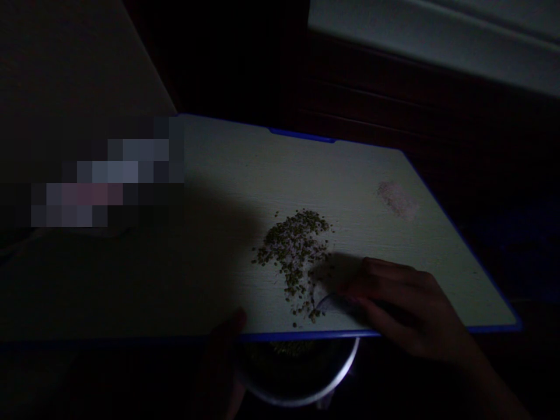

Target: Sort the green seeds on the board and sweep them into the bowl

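Note:
The scene is very dark. A pale board with a blue rim (280, 169) lies in front of me, and a heap of small green-brown grains (295, 245) sits on its near half. My right hand (406, 309) rests on the board beside the heap, fingers closed round a small rounded thing I cannot make out, its edge touching the grains near the front rim. My left hand (221, 367) is below the board's front edge, thumb up against the rim, gripping a round metal bowl (306, 373) held under the edge. Some grains lie in the bowl.
A faint pinkish smear (396, 198) marks the board's far right. A pale ledge (429, 41) runs across the top right. A blurred patch covers the left middle. Everything else is in deep shadow.

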Demonstrator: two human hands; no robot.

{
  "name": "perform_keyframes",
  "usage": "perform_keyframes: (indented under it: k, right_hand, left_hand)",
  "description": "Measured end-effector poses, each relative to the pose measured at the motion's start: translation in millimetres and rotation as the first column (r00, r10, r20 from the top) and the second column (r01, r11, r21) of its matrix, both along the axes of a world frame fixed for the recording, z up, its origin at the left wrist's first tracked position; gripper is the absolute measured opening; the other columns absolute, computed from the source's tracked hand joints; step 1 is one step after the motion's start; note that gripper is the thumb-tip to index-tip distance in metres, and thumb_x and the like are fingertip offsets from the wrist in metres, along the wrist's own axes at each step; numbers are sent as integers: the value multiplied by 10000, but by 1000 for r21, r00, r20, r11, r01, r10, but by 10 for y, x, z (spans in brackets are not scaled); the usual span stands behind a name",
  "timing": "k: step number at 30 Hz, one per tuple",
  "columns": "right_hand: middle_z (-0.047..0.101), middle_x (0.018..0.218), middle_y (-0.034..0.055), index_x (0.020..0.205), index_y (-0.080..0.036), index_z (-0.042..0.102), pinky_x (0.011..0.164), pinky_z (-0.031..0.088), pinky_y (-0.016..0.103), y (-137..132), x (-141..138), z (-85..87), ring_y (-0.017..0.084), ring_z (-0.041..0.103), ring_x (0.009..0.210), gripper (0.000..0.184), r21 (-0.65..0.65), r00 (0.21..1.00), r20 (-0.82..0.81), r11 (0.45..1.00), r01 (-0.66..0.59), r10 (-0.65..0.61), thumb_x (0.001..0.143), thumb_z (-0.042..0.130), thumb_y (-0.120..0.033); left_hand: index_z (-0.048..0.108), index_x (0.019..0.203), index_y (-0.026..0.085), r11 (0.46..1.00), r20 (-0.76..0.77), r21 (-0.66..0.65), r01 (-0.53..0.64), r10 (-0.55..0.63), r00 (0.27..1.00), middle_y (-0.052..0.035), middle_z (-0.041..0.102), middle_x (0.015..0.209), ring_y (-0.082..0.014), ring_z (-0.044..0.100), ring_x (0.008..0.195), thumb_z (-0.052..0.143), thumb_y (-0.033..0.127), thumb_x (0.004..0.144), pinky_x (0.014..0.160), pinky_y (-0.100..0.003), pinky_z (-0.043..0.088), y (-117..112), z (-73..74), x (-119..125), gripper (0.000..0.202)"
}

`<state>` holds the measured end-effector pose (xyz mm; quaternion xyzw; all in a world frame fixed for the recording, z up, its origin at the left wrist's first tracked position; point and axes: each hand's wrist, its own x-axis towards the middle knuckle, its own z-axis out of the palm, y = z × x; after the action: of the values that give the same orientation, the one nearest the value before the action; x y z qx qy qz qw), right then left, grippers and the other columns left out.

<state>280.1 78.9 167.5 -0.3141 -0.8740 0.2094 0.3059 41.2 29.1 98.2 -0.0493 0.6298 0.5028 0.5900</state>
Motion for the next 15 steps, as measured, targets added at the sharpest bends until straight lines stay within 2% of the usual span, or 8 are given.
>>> perform_keyframes:
  k: [3,6,8,10,11,12,14,15]
  right_hand:
    - [725,933,61,1070,-139,689,797,546,233,-13,-5,24,134,673,900,174,-28,999,-11,999,-31,30,932,589,-103]
    - [709,887,53,1026,-148,693,772,552,240,-22,-1,32,134,667,842,155,-46,999,-22,998,-40,40,923,591,-94]
    - [702,865,49,1015,-156,690,766,555,250,-24,7,28,142,668,827,152,-41,999,-22,999,-33,32,915,593,-95]
    - [704,866,51,1029,-158,685,761,556,255,-22,15,22,153,677,842,163,-37,1000,-15,999,-24,23,905,597,-100]
    - [704,862,51,1035,-157,684,750,555,254,-20,16,21,156,679,841,168,-35,1000,-12,999,-20,20,901,599,-102]
    - [703,858,51,1036,-154,684,740,553,257,-17,15,20,156,677,830,171,-37,1000,-12,999,-20,19,897,599,-100]
    - [694,832,50,1020,-148,686,718,549,266,-11,7,21,152,664,784,167,-45,999,-15,999,-30,30,892,594,-96]
    - [688,816,49,1008,-149,688,704,546,271,-10,3,21,152,657,765,163,-47,999,-21,998,-37,36,892,588,-94]
  left_hand:
    - [598,989,232,999,-44,21,29,-28,999,-54,703,1087,-328,397,1407,636,287,778,1247,-469,184,-25,-61,-18,221]
    - [575,1051,194,999,-37,-6,38,-39,999,-115,659,1203,-355,464,1344,572,305,857,1227,-535,231,0,-5,-11,224]
    - [562,987,175,997,-162,-61,50,-60,985,-154,564,1366,-328,410,1390,553,241,858,1248,-461,175,34,87,7,145]
    - [545,908,194,996,-268,-93,16,-41,963,-107,453,1502,-277,300,1463,572,157,786,1251,-361,147,63,169,25,130]
    - [531,886,211,996,-271,-93,-14,-12,963,-72,453,1510,-263,296,1467,572,123,741,1245,-355,186,69,192,28,175]
    - [513,865,228,994,-239,-100,-42,17,971,-50,507,1462,-265,347,1443,561,96,705,1235,-380,243,68,198,26,213]
    - [505,842,247,994,-165,-105,-34,16,986,-51,663,1223,-283,455,1371,535,77,697,1203,-446,332,44,161,4,225]
    - [526,827,249,996,-178,-89,0,-16,984,-55,701,1083,-296,445,1379,553,92,711,1221,-461,293,24,123,-13,197]
